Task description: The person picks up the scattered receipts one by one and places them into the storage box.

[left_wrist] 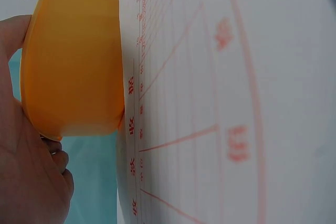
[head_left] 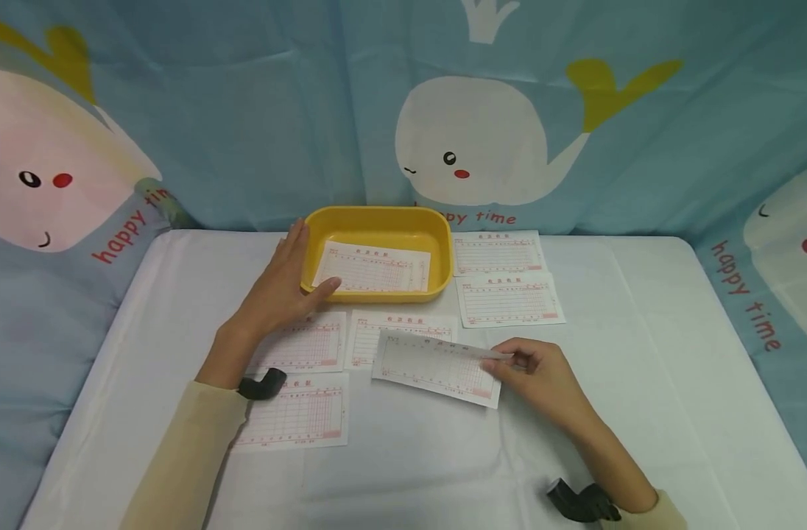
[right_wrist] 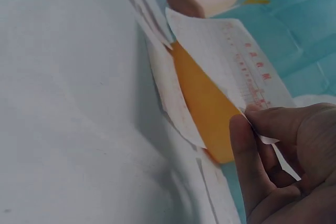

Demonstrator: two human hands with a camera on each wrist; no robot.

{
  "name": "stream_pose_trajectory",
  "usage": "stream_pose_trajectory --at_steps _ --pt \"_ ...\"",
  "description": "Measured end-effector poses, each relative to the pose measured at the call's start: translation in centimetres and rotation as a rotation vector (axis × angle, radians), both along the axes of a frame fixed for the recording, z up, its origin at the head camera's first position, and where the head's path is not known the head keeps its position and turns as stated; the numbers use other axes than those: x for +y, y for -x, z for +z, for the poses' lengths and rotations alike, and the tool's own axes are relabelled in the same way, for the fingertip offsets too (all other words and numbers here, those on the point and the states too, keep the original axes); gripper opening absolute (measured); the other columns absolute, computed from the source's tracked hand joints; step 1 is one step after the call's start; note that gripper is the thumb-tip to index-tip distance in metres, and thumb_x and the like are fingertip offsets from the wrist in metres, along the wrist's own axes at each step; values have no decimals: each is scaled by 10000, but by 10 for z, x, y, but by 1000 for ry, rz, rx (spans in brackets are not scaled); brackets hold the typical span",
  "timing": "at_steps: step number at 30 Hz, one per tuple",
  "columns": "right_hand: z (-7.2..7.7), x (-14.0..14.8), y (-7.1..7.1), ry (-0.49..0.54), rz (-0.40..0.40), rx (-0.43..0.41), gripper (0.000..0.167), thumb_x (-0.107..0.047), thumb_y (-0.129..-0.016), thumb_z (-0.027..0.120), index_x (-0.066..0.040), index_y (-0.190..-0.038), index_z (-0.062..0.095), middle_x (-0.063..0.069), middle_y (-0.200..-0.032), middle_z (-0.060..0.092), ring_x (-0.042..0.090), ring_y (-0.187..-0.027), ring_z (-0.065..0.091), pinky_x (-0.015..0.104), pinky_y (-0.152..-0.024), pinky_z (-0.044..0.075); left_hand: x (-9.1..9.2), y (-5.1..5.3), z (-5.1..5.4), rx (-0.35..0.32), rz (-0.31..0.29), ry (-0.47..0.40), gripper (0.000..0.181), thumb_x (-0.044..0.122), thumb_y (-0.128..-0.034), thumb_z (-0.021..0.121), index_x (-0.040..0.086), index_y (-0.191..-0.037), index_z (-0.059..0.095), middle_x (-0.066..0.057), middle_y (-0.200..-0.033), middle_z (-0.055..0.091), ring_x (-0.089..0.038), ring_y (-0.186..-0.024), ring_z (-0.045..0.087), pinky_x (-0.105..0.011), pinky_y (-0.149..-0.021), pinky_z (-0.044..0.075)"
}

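My right hand [head_left: 539, 379] pinches the right end of a white receipt slip [head_left: 437, 368] printed in red, between thumb and fingers. The slip is raised and tilted above the table, partly over another receipt slip [head_left: 403, 324]. In the right wrist view the same pinch shows close up. My left hand [head_left: 274, 283] holds the left front corner of a yellow plastic bin [head_left: 390, 297], its thumb over the front rim and its fingers along the left wall. Inside the bin lie overlapping receipt slips [head_left: 370, 266].
Two slips [head_left: 499, 252] lie right of the bin, one in front of the other. At front left are two more slips [head_left: 297, 412], one partly beneath my left forearm. A white cloth covers the table [head_left: 403, 478]. A blue whale-print curtain [head_left: 277, 110] stands behind.
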State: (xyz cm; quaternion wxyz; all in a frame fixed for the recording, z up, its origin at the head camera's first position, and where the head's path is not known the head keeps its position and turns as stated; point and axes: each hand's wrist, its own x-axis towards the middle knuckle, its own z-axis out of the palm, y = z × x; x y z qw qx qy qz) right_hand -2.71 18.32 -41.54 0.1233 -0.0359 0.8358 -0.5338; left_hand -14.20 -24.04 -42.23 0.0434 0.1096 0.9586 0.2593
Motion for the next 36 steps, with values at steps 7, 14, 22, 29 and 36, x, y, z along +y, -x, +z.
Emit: stream_pose_trajectory --at_steps 7,14,22,29,36 --pt "7 -6 21 66 -40 8 174 -150 -943 810 -31 -1066 777 120 -1076 754 86 -855 719 214 -741 611 0 -1 1 -9 -3 5 1114 720 -978 542 173 -1700 -107 12 -1800 -130 -282 -1694 -40 -545 -1372 65" --pt "18 -9 39 86 -69 61 194 -135 -965 785 2 -1100 764 41 -1007 737 67 -836 700 236 -733 626 0 -2 -2 -14 4 -7 1130 739 -968 544 186 -1700 -115 22 -1798 -137 -288 -1693 -42 -555 -1369 64" --pt "20 -14 55 121 -143 51 281 -169 -961 795 24 -1160 743 -12 -1041 715 89 -854 697 251 -782 642 1 -2 1 -10 0 -3 1111 730 -975 538 206 -1702 -118 25 -1799 -134 -315 -1692 -22 -582 -1361 88" --pt "23 -24 63 116 -175 61 310 -190 -965 792 12 -1193 734 35 -1078 698 101 -862 667 238 -757 634 2 0 2 -10 -11 3 1110 717 -979 539 180 -1700 -112 -2 -1803 -120 -290 -1694 -33 -542 -1372 63" --pt "34 -34 75 24 -149 178 248 -200 -976 777 -20 -1145 763 119 -1146 722 153 -915 651 139 -727 556 2 0 2 2 -20 13 1110 697 -987 542 149 -1701 -106 -20 -1803 -117 -286 -1694 -35 -533 -1374 62"
